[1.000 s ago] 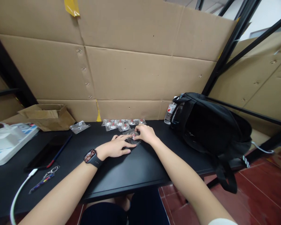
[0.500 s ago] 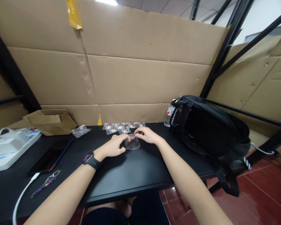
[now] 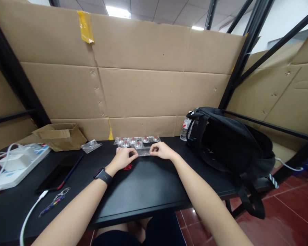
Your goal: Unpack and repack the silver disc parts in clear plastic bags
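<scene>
A small clear plastic bag [image 3: 143,152] is stretched between my two hands over the black table. My left hand [image 3: 123,158], with a dark watch [image 3: 103,175] on its wrist, pinches the bag's left edge. At the right edge, my right hand [image 3: 162,150] pinches it between thumb and fingers. A small red looped item [image 3: 128,167] lies on the table just below my left hand. Just beyond the hands, several clear packets [image 3: 133,141] with round silvery pieces and red bits lie in rows.
A black backpack [image 3: 236,143] and a water bottle [image 3: 185,129] stand on the right. On the left are an open paper bag [image 3: 60,136], a loose clear packet [image 3: 91,146], a power strip [image 3: 23,169], a phone [image 3: 59,173] and a keychain [image 3: 53,202]. Cardboard [image 3: 141,82] walls the back.
Both hands now pinch the clear bag at its two sides, where it lay under the fingers before. The red item now shows on the table beside my left hand. The view has tilted up slightly.
</scene>
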Action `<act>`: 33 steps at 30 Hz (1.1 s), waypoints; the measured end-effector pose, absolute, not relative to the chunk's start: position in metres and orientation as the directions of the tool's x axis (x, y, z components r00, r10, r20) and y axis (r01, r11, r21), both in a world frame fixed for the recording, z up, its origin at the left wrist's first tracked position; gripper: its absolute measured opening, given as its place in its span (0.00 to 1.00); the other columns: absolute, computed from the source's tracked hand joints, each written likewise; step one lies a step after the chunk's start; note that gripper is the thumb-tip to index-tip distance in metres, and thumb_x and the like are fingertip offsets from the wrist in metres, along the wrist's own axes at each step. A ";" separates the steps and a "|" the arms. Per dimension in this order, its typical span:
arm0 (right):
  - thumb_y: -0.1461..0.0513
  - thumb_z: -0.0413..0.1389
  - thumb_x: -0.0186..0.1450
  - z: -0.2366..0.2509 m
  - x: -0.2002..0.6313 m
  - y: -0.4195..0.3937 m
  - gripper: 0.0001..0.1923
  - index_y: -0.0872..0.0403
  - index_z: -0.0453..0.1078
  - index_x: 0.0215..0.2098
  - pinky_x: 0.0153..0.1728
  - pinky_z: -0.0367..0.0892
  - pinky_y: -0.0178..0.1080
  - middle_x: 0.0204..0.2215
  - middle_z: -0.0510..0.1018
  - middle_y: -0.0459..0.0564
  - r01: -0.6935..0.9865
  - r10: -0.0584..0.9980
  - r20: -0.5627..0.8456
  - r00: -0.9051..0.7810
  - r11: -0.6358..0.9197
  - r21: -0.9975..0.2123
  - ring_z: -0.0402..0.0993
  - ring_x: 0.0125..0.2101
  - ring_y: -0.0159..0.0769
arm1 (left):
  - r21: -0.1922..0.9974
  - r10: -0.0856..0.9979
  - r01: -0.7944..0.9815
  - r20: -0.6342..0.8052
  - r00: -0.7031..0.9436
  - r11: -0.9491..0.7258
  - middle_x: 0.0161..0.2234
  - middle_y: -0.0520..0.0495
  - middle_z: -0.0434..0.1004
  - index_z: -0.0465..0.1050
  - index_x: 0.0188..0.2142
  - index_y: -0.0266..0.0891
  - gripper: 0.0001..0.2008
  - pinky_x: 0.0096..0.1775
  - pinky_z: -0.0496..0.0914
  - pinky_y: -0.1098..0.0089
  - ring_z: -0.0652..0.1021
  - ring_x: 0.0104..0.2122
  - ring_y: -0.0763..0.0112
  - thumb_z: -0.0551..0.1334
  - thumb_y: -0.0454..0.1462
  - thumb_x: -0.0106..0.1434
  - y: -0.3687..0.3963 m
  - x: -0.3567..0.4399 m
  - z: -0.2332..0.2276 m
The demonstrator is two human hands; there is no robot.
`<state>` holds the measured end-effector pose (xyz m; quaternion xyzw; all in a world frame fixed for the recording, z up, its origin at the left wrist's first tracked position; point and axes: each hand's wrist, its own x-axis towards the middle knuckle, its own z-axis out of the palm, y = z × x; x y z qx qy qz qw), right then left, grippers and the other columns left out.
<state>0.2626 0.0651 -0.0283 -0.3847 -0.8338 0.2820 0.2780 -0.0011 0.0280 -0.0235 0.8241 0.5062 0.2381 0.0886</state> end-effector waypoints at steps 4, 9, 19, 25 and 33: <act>0.64 0.62 0.59 -0.040 0.257 0.070 0.12 0.55 0.71 0.41 0.31 0.67 0.32 0.25 0.78 0.43 0.434 0.874 0.203 -0.443 0.407 -0.804 0.74 0.25 0.31 | 0.494 0.898 0.753 0.308 0.316 -0.434 0.36 0.54 0.85 0.77 0.38 0.45 0.10 0.49 0.65 0.64 0.82 0.37 0.64 0.61 0.45 0.65 0.030 0.001 -0.029; 0.67 0.62 0.58 -0.042 0.253 0.068 0.27 0.51 0.67 0.55 0.36 0.68 0.34 0.27 0.78 0.41 0.545 0.854 0.295 -0.429 0.504 -0.669 0.75 0.27 0.32 | 0.521 0.910 0.751 0.300 0.285 -0.406 0.34 0.56 0.85 0.63 0.57 0.48 0.22 0.52 0.63 0.61 0.81 0.42 0.63 0.61 0.41 0.63 0.032 0.005 -0.039; 0.66 0.64 0.60 -0.035 0.247 0.060 0.16 0.51 0.79 0.47 0.56 0.64 0.43 0.48 0.80 0.52 0.611 0.731 0.303 -0.611 0.679 -0.407 0.74 0.50 0.42 | 0.240 0.856 0.829 0.263 0.446 -0.506 0.55 0.43 0.73 0.76 0.54 0.51 0.22 0.54 0.59 0.50 0.68 0.57 0.48 0.62 0.52 0.63 0.030 0.006 -0.043; 0.60 0.53 0.72 -0.024 0.246 0.057 0.13 0.49 0.80 0.47 0.49 0.67 0.37 0.45 0.84 0.51 0.637 0.759 0.268 -0.593 0.646 -0.420 0.79 0.46 0.39 | 0.282 0.863 0.826 0.297 0.408 -0.488 0.51 0.44 0.80 0.78 0.49 0.50 0.16 0.53 0.59 0.52 0.72 0.54 0.54 0.53 0.44 0.71 0.034 0.007 -0.042; 0.60 0.56 0.69 -0.026 0.244 0.054 0.12 0.49 0.77 0.50 0.42 0.67 0.36 0.40 0.81 0.50 0.695 0.817 0.380 -0.434 0.572 -0.436 0.76 0.38 0.37 | 0.328 0.888 0.830 0.257 0.382 -0.451 0.36 0.46 0.82 0.78 0.34 0.44 0.21 0.50 0.58 0.57 0.77 0.44 0.57 0.49 0.46 0.73 0.031 0.011 -0.036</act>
